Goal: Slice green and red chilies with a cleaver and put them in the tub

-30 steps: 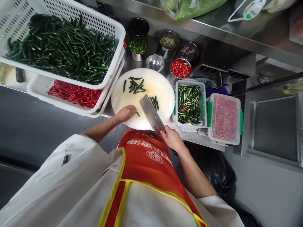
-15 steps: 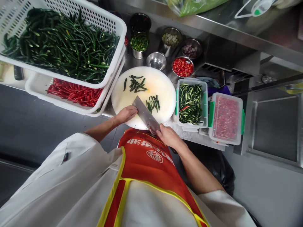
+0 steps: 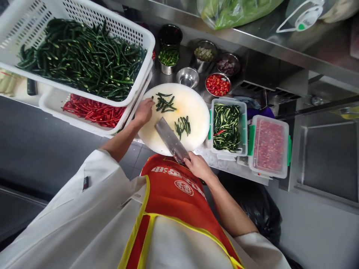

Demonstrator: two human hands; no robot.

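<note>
My right hand (image 3: 198, 164) is closed on the handle of a cleaver (image 3: 171, 140). The broad blade lies flat-looking over the near part of a round white cutting board (image 3: 196, 102), its far end pointing up and left. At the board's left edge, my left hand (image 3: 144, 111) has its fingers pinched on a green chili (image 3: 152, 98); only the dark tip shows beyond them. Just right of that hand lies a loose group of whole green chilies (image 3: 165, 104). Slit green chili pieces (image 3: 183, 126) lie side by side on the board's right half.
A white basket of green chilies (image 3: 84, 63) stands left, above a tray of red chilies (image 3: 92, 112). Right of the board are a tub of cut green chilies (image 3: 226, 125) and a lidded box (image 3: 268, 145). Metal bowls (image 3: 187, 77) line the back, below a steel shelf (image 3: 252, 35).
My left hand has moved from beside the cleaver's tip up and left to the single chili at the board's edge, and has taken hold of it. The cleaver has stayed nearly in place.
</note>
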